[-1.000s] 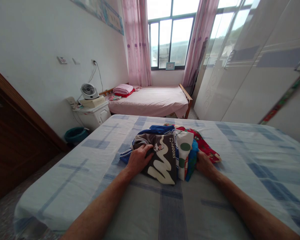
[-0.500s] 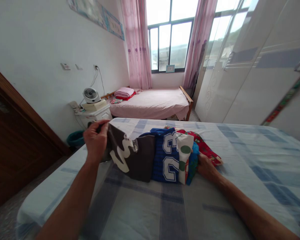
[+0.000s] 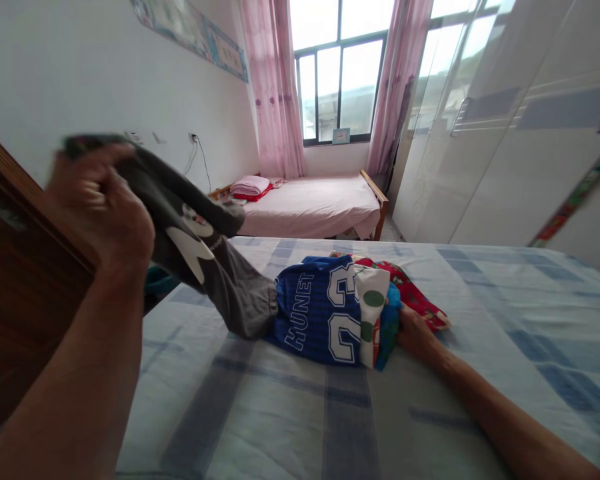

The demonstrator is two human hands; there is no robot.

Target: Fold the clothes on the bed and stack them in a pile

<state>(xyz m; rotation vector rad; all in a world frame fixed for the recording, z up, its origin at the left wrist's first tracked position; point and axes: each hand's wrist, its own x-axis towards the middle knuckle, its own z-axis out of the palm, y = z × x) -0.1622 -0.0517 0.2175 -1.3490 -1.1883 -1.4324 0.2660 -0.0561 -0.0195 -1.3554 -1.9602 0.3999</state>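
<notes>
My left hand (image 3: 103, 200), raised at the left and blurred, is closed on a dark grey sweatshirt (image 3: 220, 273) with a white print. The sweatshirt stretches down to the right, its lower end against a blue jersey (image 3: 300, 313) marked 23. That jersey lies on the bed with a white green-dotted garment (image 3: 373, 297), a bright blue garment (image 3: 391, 320) and a red patterned garment (image 3: 417, 300) overlapping at its right. My right hand (image 3: 415, 333) grips the right edge of these clothes at the bright blue garment; its fingertips are hidden.
The clothes lie on a bed with a blue-and-white checked sheet (image 3: 290, 413). Beyond it stands a second bed with a pink sheet (image 3: 315, 203) and a folded pink stack (image 3: 250, 187). White wardrobes (image 3: 510, 160) line the right; a brown door (image 3: 25, 287) is at the left.
My left hand has risen leftward and nearer, pulling the grey sweatshirt up off the blue jersey, whose lettering now shows. My right hand has stayed at the clothes.
</notes>
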